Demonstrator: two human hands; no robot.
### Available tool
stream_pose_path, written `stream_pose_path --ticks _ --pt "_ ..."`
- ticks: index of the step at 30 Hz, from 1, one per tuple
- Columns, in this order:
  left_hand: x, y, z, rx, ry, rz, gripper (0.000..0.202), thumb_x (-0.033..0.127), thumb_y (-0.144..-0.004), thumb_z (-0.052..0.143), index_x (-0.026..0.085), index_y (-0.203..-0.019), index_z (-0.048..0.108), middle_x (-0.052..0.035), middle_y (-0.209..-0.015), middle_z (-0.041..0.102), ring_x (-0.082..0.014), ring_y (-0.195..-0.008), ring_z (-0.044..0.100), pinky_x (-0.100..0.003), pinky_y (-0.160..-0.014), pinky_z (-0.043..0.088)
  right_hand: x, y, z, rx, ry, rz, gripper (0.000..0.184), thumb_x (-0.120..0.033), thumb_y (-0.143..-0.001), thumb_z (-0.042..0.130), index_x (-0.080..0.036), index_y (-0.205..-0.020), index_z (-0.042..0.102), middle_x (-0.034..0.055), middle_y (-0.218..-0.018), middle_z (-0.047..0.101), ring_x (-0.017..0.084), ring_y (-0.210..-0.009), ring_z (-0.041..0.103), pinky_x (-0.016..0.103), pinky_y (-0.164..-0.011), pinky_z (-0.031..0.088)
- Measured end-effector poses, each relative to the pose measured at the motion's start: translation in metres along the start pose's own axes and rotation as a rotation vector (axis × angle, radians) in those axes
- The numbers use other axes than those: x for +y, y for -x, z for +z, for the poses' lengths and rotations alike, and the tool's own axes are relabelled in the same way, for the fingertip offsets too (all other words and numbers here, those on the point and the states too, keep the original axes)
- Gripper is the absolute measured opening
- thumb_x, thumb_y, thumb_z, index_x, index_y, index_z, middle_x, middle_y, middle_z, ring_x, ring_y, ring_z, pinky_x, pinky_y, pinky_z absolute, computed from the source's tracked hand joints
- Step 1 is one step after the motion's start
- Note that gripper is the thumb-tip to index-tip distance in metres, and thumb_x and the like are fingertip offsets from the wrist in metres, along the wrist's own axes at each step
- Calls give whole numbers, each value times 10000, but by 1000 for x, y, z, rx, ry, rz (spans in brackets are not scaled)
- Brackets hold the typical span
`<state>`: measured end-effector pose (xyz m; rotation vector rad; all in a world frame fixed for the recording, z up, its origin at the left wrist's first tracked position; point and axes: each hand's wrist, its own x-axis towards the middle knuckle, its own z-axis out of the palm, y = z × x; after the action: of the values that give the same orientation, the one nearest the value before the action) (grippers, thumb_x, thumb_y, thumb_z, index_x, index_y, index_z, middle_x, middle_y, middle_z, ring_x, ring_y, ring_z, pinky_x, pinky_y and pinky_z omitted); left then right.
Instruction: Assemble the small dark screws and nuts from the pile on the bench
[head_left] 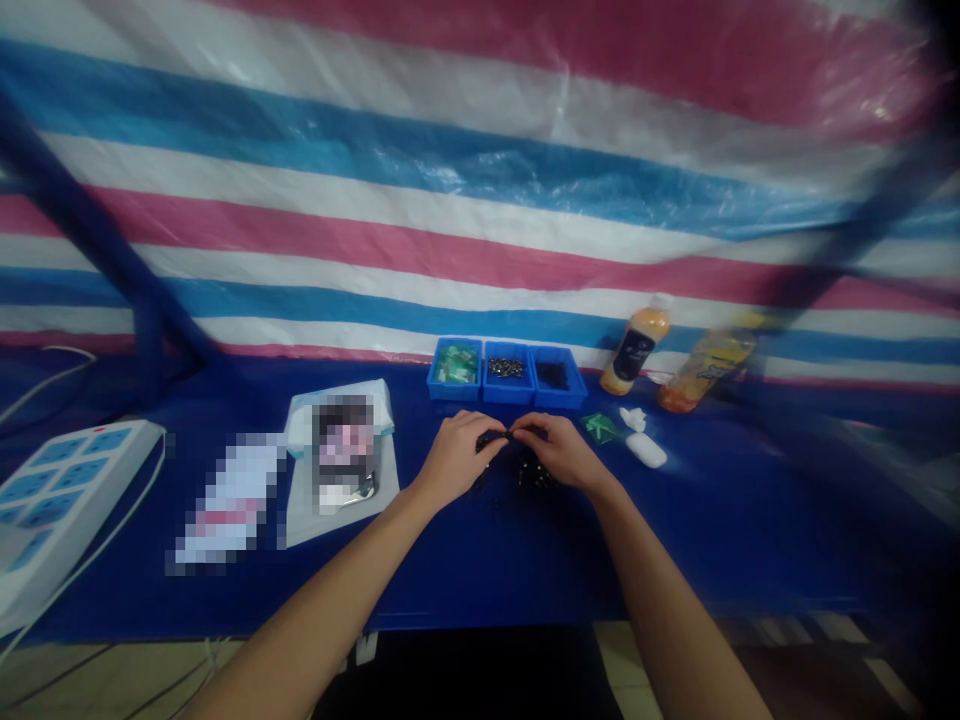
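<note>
My left hand (pixel 454 460) and my right hand (pixel 562 452) meet above the blue table top (pixel 480 570), their fingertips pinching a small black part (pixel 496 437) between them. It is too small to tell exactly what it is. A loose pile of small dark parts (pixel 536 476) lies right under my hands, partly hidden by them. A few more of these are scattered toward my side.
Behind my hands stand several blue bins (pixel 506 371) holding green packets and small dark parts. Two bottles (pixel 634 346) stand to the right, near a green packet and white items. On the left are pixelated items and a white power strip (pixel 64 500). Striped tarpaulin hangs behind.
</note>
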<state>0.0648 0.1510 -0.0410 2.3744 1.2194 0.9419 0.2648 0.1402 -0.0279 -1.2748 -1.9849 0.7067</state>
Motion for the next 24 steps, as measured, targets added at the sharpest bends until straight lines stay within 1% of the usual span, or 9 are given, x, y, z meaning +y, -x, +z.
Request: stream_pose_path --ticks 2,7,12,15,18,24 --pt "0 0 0 22 15 13 78 282 -882 639 239 -933 680 1 -979 710 -203 -939 605 -366 -851 436 -1 0 0 -10 -38 2 206 -310 -902 536 -207 -952 707 21 -946 718 175 -878 631 288 -826 436" --pt "-2 0 2 80 45 31 110 260 -852 677 236 -958 690 -11 -946 717 -202 -901 624 -351 -811 449 1 0 2 -26 -116 5 211 -313 -892 547 -194 -949 711 30 -930 717 178 -837 630 286 -796 448" --pt "-2 1 3 122 54 52 106 260 -839 696 246 -944 695 4 -916 719 -190 -878 633 -341 -796 454 4 -1 3 -23 -171 22 205 -321 -882 570 -200 -960 716 25 -923 718 177 -817 625 290 -774 450" --pt "0 1 2 135 47 60 80 271 -840 694 243 -915 697 6 -899 720 -192 -866 636 -344 -786 457 4 -1 3 -13 -190 43 206 -336 -874 586 -201 -951 721 27 -914 717 180 -819 626 295 -774 453" --pt "1 1 2 147 64 62 60 244 -841 687 230 -899 699 -1 -875 717 -189 -841 641 -336 -770 473 2 -1 3 0 -221 48 203 -344 -866 599 -199 -937 723 28 -910 718 178 -822 629 292 -768 457" --pt "0 1 1 192 149 49 70 216 -830 695 220 -899 708 -2 -854 714 -166 -812 654 -302 -762 510 -1 -1 1 11 -434 99 248 -376 -814 673 -174 -951 711 47 -956 721 185 -886 648 296 -818 472"
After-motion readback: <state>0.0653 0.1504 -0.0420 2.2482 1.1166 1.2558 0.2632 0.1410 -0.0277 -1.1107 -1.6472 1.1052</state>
